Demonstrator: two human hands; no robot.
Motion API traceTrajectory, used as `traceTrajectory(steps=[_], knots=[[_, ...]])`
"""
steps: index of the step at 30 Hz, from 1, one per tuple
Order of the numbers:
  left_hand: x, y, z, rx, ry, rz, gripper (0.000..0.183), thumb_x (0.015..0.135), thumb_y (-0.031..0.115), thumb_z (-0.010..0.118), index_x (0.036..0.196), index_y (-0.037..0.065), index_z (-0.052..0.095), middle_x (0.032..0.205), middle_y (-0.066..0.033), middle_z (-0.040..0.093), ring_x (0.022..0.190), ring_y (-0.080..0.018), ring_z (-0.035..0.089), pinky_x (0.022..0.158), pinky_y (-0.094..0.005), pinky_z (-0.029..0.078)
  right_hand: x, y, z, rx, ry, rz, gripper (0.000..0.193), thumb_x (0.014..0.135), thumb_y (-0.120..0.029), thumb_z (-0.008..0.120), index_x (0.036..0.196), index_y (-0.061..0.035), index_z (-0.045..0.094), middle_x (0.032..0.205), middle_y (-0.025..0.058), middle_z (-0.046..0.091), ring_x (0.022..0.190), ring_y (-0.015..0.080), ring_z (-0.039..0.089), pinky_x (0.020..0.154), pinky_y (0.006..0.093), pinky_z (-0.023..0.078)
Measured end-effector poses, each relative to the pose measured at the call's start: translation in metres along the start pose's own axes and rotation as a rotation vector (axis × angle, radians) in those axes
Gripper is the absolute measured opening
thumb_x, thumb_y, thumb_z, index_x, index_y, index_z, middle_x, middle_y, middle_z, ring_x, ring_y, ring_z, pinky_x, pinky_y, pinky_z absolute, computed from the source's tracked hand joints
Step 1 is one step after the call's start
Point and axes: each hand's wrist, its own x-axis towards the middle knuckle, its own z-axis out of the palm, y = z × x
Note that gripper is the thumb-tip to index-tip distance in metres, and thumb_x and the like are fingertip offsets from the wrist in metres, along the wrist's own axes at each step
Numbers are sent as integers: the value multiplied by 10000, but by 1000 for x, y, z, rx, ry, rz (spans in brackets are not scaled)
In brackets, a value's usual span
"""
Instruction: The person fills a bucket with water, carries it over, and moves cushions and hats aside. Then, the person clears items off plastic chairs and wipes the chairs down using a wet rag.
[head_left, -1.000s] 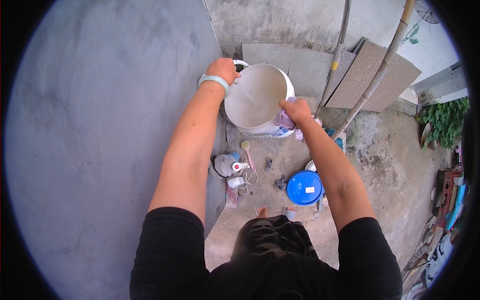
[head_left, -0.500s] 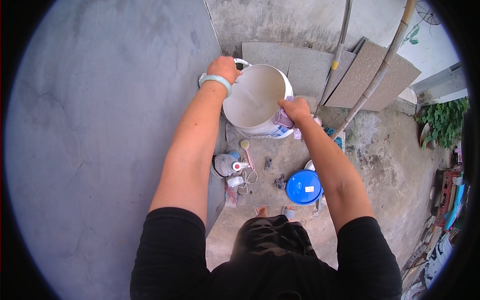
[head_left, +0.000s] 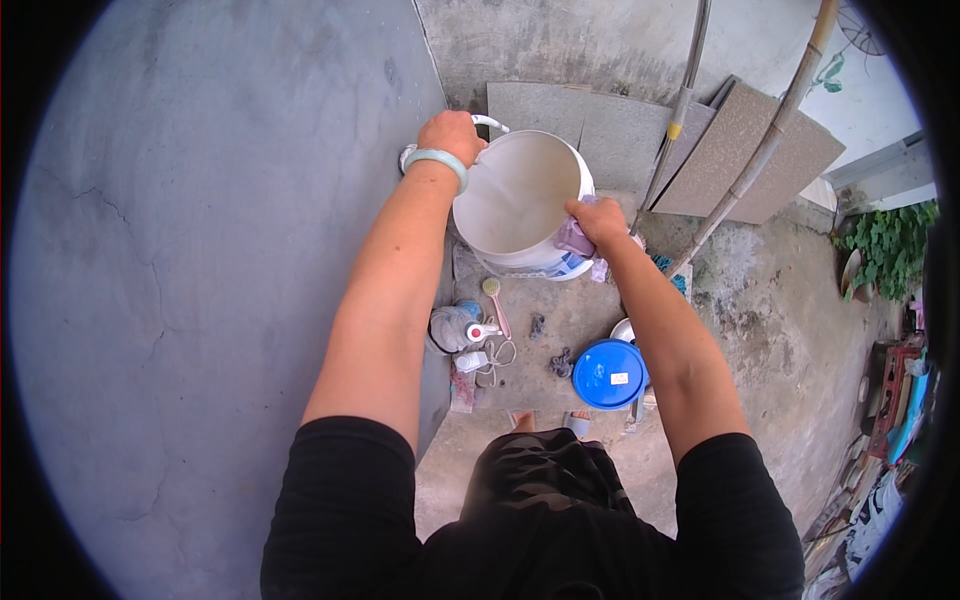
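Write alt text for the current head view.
A person's right hand holds a purple cloth against the right side of a white bucket, while the left hand is at its left rim. Nearer the person are a pink-handled brush and a round blue lid.

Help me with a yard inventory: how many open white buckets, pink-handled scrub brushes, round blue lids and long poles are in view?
Open white bucket: 1
Pink-handled scrub brush: 1
Round blue lid: 1
Long poles: 2 (bamboo pole, yellow-banded pole)
Total: 5
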Motion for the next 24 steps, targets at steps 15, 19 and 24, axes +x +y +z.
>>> traceTrajectory(steps=[15, 19, 24], knots=[[-2, -2, 4, -9, 21, -3, 329, 746, 314, 680, 852, 2, 670, 880, -205, 641, 854, -349, 612, 771, -411, 489, -9, 0, -10, 58, 64, 7, 586, 618, -385, 661, 915, 118, 619, 912, 259, 633, 842, 310, 642, 751, 361, 493], [-2, -2, 3, 3, 22, -3, 332, 749, 321, 677, 846, 4, 669, 871, -202, 642, 846, -351, 614, 762, -412, 491, -8, 5, -7, 118, 68, 13, 574, 620, -369, 662, 908, 126, 615, 908, 260, 632, 830, 315, 639, 735, 366, 493], [-1, -2, 1, 3, 31, 2, 330, 749, 323, 678, 831, 3, 669, 858, -206, 640, 837, -351, 614, 751, -416, 489, -7, 14, 7, 174, 70, 49, 565, 619, -352, 665, 907, 132, 610, 915, 257, 631, 825, 309, 639, 719, 365, 491]])
